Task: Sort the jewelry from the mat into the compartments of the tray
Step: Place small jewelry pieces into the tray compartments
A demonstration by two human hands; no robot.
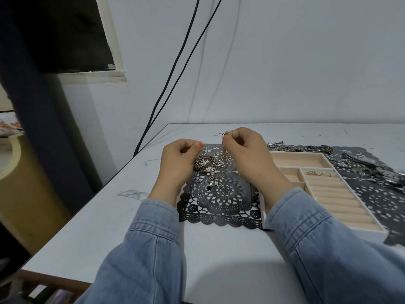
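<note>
White bench (219, 249), black lace mat (221, 207) on it, beige tray (302, 160) on the mat's right part. Right hand (247, 154): fingers pinch a gold chain (224, 150) dangling over the jewelry pile (206, 164) on the mat. Left hand (177, 159): fingers curled beside the pile, grip unclear. Rings (317, 173) sit in the tray's roll compartment.
</note>
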